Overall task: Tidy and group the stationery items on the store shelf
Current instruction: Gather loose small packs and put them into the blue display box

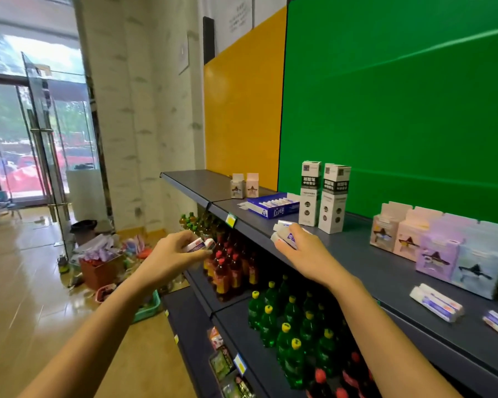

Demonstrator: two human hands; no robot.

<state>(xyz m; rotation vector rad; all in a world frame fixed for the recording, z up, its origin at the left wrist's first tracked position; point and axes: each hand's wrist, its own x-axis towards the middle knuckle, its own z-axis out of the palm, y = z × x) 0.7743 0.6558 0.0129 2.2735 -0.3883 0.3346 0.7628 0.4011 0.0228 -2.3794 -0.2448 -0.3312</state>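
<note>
1. Holding two little white packs (199, 245) out in the air just off the shelf's front edge, the left hand (170, 254) has its fingers curled round them.
2. Back on the top shelf (357, 254), two small star boxes (237, 186) sit side by side by the yellow panel (242, 110).
3. Blue tray (273, 207) is just right of those, with a row of similar-looking packs lying in it.
4. Right hand (299, 254) is palm-down near the shelf's front, fingers wrapped over a white bundle (283, 235) of packs resting there.
5. Two tall white boxes (311, 196) stand upright just behind that hand.
6. Pastel boxes (431, 248) are lined up further right, touching each other.
7. Loose packs (436, 307) lie near the front edge, far right.
</note>
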